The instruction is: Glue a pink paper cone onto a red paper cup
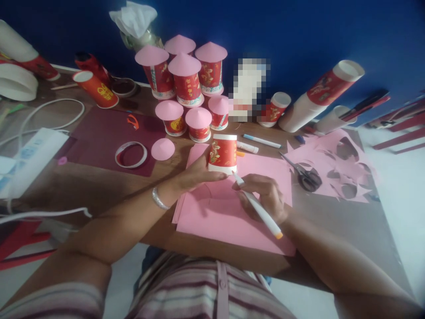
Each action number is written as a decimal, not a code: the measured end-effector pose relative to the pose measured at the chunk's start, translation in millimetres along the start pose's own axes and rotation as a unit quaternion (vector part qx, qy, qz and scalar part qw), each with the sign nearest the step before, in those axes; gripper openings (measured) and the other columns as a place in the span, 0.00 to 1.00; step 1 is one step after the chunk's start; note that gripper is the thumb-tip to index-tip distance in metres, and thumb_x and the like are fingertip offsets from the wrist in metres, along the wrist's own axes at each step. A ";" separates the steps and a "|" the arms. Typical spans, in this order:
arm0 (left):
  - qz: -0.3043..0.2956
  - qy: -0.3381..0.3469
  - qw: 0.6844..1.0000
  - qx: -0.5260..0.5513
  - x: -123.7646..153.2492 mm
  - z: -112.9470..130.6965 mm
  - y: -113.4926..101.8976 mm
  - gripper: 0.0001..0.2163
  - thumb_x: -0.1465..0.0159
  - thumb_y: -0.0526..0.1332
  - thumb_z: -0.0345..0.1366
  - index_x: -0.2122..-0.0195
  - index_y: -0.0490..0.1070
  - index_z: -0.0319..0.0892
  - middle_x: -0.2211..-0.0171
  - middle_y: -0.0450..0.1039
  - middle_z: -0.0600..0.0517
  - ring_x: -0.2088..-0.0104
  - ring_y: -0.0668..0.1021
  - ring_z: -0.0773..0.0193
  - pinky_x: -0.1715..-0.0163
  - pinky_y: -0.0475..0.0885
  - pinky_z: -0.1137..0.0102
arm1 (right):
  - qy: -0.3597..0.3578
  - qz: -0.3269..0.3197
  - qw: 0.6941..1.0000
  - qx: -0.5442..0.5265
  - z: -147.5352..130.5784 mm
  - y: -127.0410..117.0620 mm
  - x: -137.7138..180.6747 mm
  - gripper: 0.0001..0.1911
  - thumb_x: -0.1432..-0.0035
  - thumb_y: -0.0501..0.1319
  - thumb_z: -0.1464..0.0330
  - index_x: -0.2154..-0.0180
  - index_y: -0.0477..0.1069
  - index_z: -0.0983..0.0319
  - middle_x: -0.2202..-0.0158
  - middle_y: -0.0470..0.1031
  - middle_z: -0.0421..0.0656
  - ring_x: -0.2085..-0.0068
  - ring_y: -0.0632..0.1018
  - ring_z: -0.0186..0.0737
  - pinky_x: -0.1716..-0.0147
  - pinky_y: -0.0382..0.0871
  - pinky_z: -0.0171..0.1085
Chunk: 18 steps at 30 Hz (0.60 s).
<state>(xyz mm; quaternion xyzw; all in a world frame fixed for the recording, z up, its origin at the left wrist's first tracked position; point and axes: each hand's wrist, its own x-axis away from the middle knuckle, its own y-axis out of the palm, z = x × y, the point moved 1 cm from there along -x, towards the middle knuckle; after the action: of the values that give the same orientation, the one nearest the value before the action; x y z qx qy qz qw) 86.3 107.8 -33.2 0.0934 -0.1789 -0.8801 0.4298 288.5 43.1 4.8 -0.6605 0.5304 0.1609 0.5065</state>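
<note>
My left hand (202, 173) is closed round a small red paper cup (223, 151) with white bands and gold patterns. Its thumb lies along the cup's lower white edge. A white marker (259, 210) with an orange end is gripped in my right hand (264, 195), its tip touching or very close to that lower white band. Both hands are above a stack of pink paper sheets (232, 230). Behind the cup lie a capped white marker (248, 147), an orange cap (241, 154) and a blue-ended marker (262, 141).
Several red cups with pink cone tops (184, 84) stand at the back. Scissors (308, 178) rest beside cut pink scraps (335, 173) on the right. A tape roll (131, 155) and a pink cone (163, 149) lie left of the cup. A white cable (49, 104) crosses the far left.
</note>
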 end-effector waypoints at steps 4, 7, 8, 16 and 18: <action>0.009 -0.006 1.000 -0.010 -0.3 1.9 2.3 0.37 0.45 0.78 0.38 0.37 0.64 0.48 0.42 0.75 0.45 0.43 0.78 0.49 0.44 0.74 0.54 | 0.050 0.031 0.996 0.066 -5.5 -4.2 -2.2 0.08 0.35 0.66 0.73 0.57 0.70 0.57 0.70 0.81 0.40 0.73 0.82 0.37 0.74 0.77 0.34; 0.008 -0.009 0.999 -0.031 -0.3 5.1 5.4 0.33 0.42 0.77 0.38 0.37 0.66 0.49 0.42 0.75 0.45 0.41 0.79 0.50 0.41 0.73 0.54 | 0.105 0.058 0.986 0.112 -9.2 -7.1 -4.1 0.05 0.34 0.66 0.72 0.60 0.71 0.57 0.69 0.82 0.41 0.71 0.83 0.38 0.72 0.78 0.34; 0.002 0.001 0.999 -0.035 -0.5 6.2 6.3 0.32 0.41 0.76 0.38 0.37 0.67 0.49 0.41 0.75 0.45 0.40 0.78 0.49 0.40 0.73 0.54 | 0.107 0.057 0.986 0.112 -9.9 -7.5 -4.8 0.05 0.34 0.66 0.71 0.60 0.71 0.57 0.69 0.81 0.41 0.71 0.83 0.38 0.72 0.78 0.34; 0.003 -0.002 0.999 -0.046 -0.6 5.8 5.2 0.34 0.42 0.77 0.40 0.37 0.66 0.48 0.39 0.75 0.43 0.39 0.79 0.48 0.41 0.75 0.54 | 0.065 0.054 0.991 0.104 -8.0 -5.4 -7.5 0.08 0.36 0.66 0.73 0.58 0.69 0.57 0.68 0.81 0.39 0.68 0.84 0.38 0.71 0.80 0.34; 0.019 -0.015 0.998 -0.056 -0.4 4.9 4.9 0.37 0.43 0.78 0.40 0.36 0.64 0.47 0.38 0.74 0.41 0.39 0.78 0.47 0.41 0.75 0.53 | 0.055 0.048 0.992 0.103 -7.4 -4.8 -8.1 0.08 0.35 0.66 0.73 0.57 0.69 0.58 0.68 0.82 0.40 0.68 0.85 0.38 0.71 0.80 0.35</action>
<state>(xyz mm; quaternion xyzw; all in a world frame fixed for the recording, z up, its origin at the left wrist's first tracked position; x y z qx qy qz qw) 88.5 106.5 -26.8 0.0525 -0.1373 -0.8818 0.4482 287.1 40.9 16.4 -0.5862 0.6021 0.0930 0.5341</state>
